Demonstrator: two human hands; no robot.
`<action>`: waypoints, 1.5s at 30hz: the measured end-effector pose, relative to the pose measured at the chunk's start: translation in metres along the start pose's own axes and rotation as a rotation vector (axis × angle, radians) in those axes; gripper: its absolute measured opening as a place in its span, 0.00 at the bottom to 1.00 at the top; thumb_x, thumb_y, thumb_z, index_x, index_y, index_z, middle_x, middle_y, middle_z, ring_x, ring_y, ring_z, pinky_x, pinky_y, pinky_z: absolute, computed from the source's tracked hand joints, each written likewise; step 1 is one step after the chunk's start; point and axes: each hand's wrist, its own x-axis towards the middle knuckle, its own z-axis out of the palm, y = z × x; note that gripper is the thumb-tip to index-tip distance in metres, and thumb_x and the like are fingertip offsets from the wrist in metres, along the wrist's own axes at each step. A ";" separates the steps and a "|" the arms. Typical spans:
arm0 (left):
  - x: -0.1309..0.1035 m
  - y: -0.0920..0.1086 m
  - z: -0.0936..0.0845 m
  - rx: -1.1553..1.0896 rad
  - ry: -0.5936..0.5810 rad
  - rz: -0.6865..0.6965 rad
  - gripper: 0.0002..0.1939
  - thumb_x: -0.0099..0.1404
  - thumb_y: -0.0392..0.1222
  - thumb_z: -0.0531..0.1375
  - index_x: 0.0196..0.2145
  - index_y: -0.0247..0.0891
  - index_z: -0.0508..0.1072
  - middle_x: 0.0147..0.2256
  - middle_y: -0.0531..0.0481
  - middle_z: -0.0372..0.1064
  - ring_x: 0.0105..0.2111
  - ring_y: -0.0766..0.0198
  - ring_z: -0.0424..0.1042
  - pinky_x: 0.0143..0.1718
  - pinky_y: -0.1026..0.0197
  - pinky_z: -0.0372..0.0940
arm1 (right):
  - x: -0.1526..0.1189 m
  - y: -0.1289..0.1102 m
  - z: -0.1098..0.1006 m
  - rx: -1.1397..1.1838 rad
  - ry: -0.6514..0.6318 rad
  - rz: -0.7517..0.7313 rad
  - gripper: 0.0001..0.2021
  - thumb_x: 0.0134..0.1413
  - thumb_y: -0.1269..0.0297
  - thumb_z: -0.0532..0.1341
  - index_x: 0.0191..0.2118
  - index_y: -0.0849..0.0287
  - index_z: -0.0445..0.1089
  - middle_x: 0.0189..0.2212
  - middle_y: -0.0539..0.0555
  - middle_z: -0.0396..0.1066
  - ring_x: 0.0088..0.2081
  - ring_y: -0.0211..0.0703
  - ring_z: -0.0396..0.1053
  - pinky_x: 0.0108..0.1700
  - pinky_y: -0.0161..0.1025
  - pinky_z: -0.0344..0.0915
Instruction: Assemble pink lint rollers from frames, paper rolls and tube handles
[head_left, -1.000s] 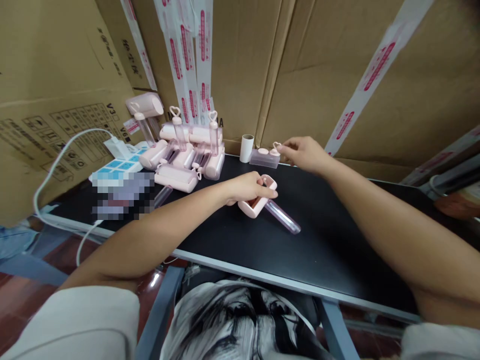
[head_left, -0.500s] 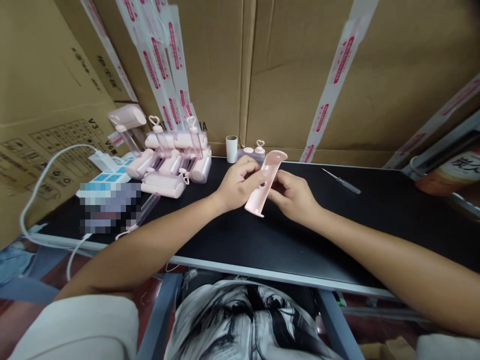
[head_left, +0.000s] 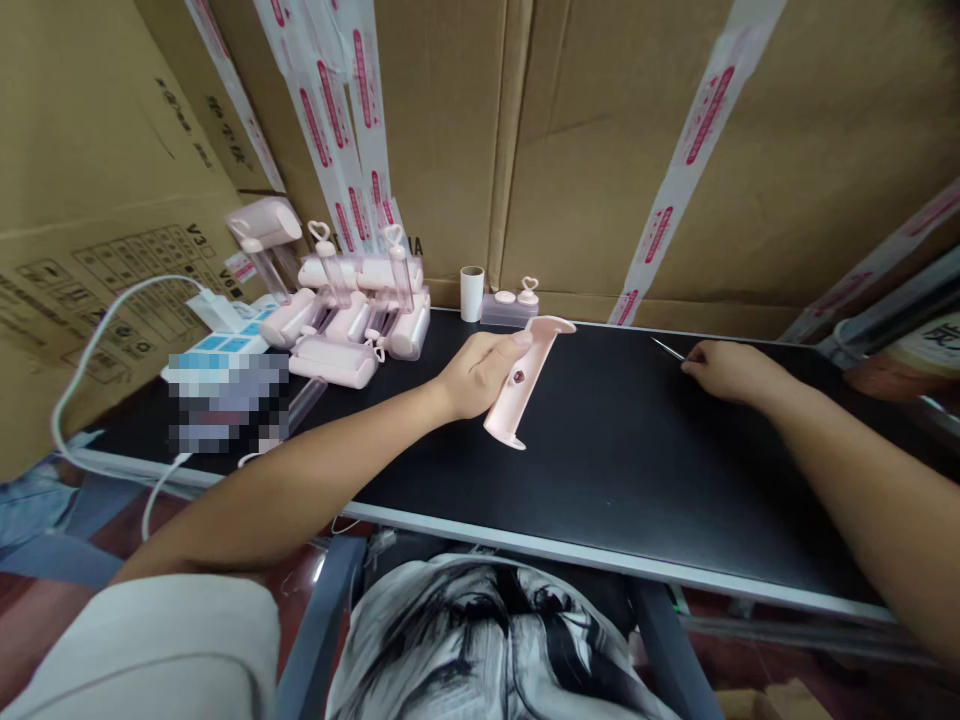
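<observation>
My left hand is closed on the left edge of a pale pink curved plastic shell, thumb on its upper part. The shell is tilted above the table, its hollow side facing me, with a small dark-centred hole near the middle. At the right, my right hand has its fingers closed round the handle of a screwdriver. Only the thin metal shaft shows, pointing up and left; the hand hides the handle.
Several pink cylindrical pieces with heart-shaped loops are heaped at the left, beside a white-and-blue power strip with cables. A white cup-like cylinder and a translucent piece stand at the back. Cardboard walls the black table.
My right hand has left the pink shell, moved right, and taken hold of the screwdriver lying on the table. My left hand still holds the shell, now slightly lower.
</observation>
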 end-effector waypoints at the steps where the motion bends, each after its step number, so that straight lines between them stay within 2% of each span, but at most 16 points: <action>1: 0.000 -0.002 0.000 0.014 0.005 0.007 0.35 0.75 0.71 0.49 0.26 0.38 0.70 0.20 0.53 0.60 0.21 0.68 0.60 0.23 0.63 0.52 | 0.000 -0.002 0.000 0.008 -0.039 0.015 0.13 0.56 0.72 0.66 0.23 0.56 0.67 0.23 0.65 0.72 0.33 0.56 0.71 0.37 0.48 0.58; 3: 0.001 -0.006 -0.002 0.036 0.010 0.016 0.37 0.75 0.73 0.48 0.27 0.37 0.72 0.20 0.53 0.63 0.21 0.68 0.63 0.24 0.64 0.55 | -0.004 -0.013 0.000 0.029 -0.099 0.029 0.09 0.59 0.71 0.64 0.27 0.56 0.68 0.27 0.64 0.75 0.33 0.53 0.70 0.38 0.47 0.59; 6: 0.001 -0.008 -0.005 0.064 0.009 -0.003 0.39 0.75 0.74 0.47 0.31 0.36 0.76 0.22 0.51 0.67 0.24 0.66 0.70 0.26 0.64 0.60 | -0.021 -0.042 -0.007 0.153 -0.163 -0.071 0.03 0.66 0.65 0.61 0.38 0.56 0.69 0.35 0.58 0.77 0.34 0.47 0.72 0.39 0.42 0.63; 9: 0.002 -0.008 -0.006 0.113 0.028 0.017 0.39 0.74 0.75 0.46 0.36 0.36 0.77 0.20 0.55 0.61 0.22 0.66 0.66 0.25 0.64 0.58 | -0.052 -0.081 -0.014 0.560 -0.313 -0.315 0.09 0.71 0.56 0.57 0.44 0.55 0.67 0.33 0.52 0.74 0.30 0.42 0.70 0.34 0.38 0.65; 11: 0.003 -0.009 -0.004 0.133 0.055 0.033 0.39 0.74 0.76 0.46 0.37 0.37 0.76 0.19 0.56 0.58 0.22 0.67 0.64 0.25 0.64 0.56 | -0.075 -0.110 -0.015 0.729 -0.276 -0.439 0.12 0.69 0.51 0.62 0.44 0.55 0.69 0.29 0.49 0.69 0.29 0.40 0.66 0.33 0.37 0.64; 13: 0.003 -0.010 0.002 0.157 0.120 0.035 0.39 0.72 0.77 0.48 0.30 0.37 0.72 0.19 0.55 0.59 0.23 0.67 0.64 0.25 0.64 0.56 | -0.092 -0.140 -0.012 0.915 -0.212 -0.419 0.14 0.67 0.49 0.65 0.43 0.56 0.70 0.28 0.47 0.67 0.27 0.37 0.62 0.30 0.35 0.61; 15: 0.003 -0.011 0.013 0.186 0.225 0.036 0.39 0.71 0.78 0.49 0.23 0.38 0.65 0.20 0.53 0.61 0.24 0.66 0.65 0.26 0.63 0.56 | -0.103 -0.166 -0.004 1.203 -0.231 -0.324 0.20 0.65 0.44 0.67 0.35 0.55 0.64 0.22 0.43 0.62 0.21 0.34 0.58 0.24 0.34 0.57; 17: 0.003 -0.011 0.023 0.181 0.285 0.052 0.39 0.71 0.78 0.50 0.22 0.38 0.62 0.22 0.52 0.64 0.25 0.66 0.66 0.26 0.63 0.57 | -0.108 -0.186 0.004 1.413 -0.321 -0.251 0.26 0.57 0.42 0.73 0.33 0.54 0.60 0.21 0.44 0.66 0.21 0.35 0.65 0.25 0.35 0.65; 18: 0.002 -0.011 0.027 0.160 0.266 0.065 0.38 0.72 0.77 0.49 0.24 0.38 0.64 0.22 0.52 0.65 0.24 0.66 0.67 0.26 0.63 0.58 | -0.109 -0.193 0.006 1.493 -0.383 -0.221 0.27 0.52 0.44 0.76 0.33 0.54 0.60 0.24 0.45 0.70 0.24 0.37 0.70 0.28 0.37 0.71; 20: 0.000 -0.008 0.031 0.096 0.108 0.110 0.37 0.74 0.76 0.47 0.31 0.37 0.68 0.23 0.52 0.68 0.23 0.66 0.68 0.25 0.64 0.61 | -0.110 -0.198 0.008 1.592 -0.523 -0.190 0.27 0.48 0.46 0.79 0.37 0.56 0.64 0.29 0.49 0.77 0.28 0.43 0.78 0.31 0.40 0.78; 23: -0.001 -0.003 0.024 0.090 -0.198 0.260 0.33 0.78 0.69 0.47 0.45 0.34 0.72 0.31 0.47 0.75 0.28 0.63 0.75 0.33 0.61 0.70 | -0.110 -0.192 0.002 1.694 -0.618 -0.210 0.23 0.55 0.50 0.77 0.40 0.56 0.65 0.31 0.51 0.80 0.27 0.44 0.80 0.27 0.38 0.77; 25: 0.000 -0.002 0.015 0.213 -0.264 0.408 0.29 0.79 0.65 0.50 0.49 0.34 0.71 0.40 0.42 0.78 0.37 0.59 0.79 0.42 0.59 0.73 | -0.110 -0.186 -0.003 1.730 -0.641 -0.246 0.21 0.58 0.52 0.76 0.41 0.56 0.64 0.30 0.51 0.81 0.25 0.41 0.79 0.24 0.35 0.75; 28: 0.002 -0.004 0.006 0.453 -0.223 0.571 0.27 0.79 0.64 0.50 0.49 0.35 0.71 0.45 0.39 0.77 0.43 0.56 0.79 0.45 0.57 0.73 | -0.109 -0.181 -0.008 1.731 -0.758 -0.270 0.21 0.58 0.53 0.76 0.42 0.57 0.66 0.29 0.50 0.80 0.25 0.40 0.78 0.22 0.32 0.73; 32: 0.001 -0.009 0.006 0.656 -0.183 0.678 0.29 0.80 0.65 0.46 0.46 0.36 0.71 0.37 0.44 0.77 0.34 0.60 0.77 0.35 0.61 0.71 | -0.111 -0.183 -0.008 1.657 -0.899 -0.247 0.22 0.56 0.49 0.77 0.39 0.62 0.72 0.30 0.54 0.80 0.26 0.39 0.78 0.22 0.30 0.68; 38: 0.000 -0.006 0.011 0.654 -0.081 0.741 0.26 0.81 0.60 0.49 0.42 0.36 0.74 0.34 0.47 0.77 0.31 0.65 0.76 0.32 0.65 0.68 | -0.118 -0.189 -0.002 1.693 -0.679 -0.183 0.24 0.52 0.46 0.78 0.35 0.62 0.73 0.26 0.52 0.78 0.24 0.36 0.76 0.25 0.30 0.67; 45: -0.002 -0.004 0.011 0.687 -0.069 0.644 0.25 0.81 0.58 0.52 0.46 0.36 0.79 0.37 0.45 0.80 0.36 0.63 0.80 0.37 0.64 0.71 | -0.121 -0.194 0.002 1.711 -0.598 -0.117 0.26 0.47 0.43 0.79 0.34 0.61 0.72 0.26 0.52 0.77 0.23 0.39 0.75 0.21 0.32 0.66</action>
